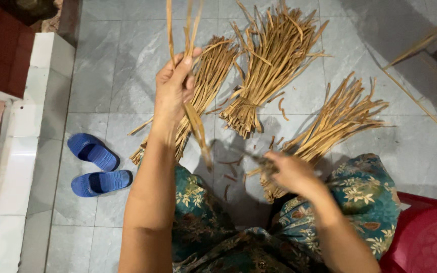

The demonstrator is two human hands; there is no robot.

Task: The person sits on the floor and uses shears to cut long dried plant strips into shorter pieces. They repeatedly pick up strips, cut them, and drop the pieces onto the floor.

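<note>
No package, label, sign or screen shows anywhere in this view. Nothing here carries a wrapper, a tag or a display.

We count three tied bundles of tan cane strips on the floor: one on the left (206, 86), one in the middle (266, 65), one on the right (337, 119); possibly a fourth lies under the blurred hand. Two blue slippers (94, 167) and one red plastic chair (426, 237).
</note>
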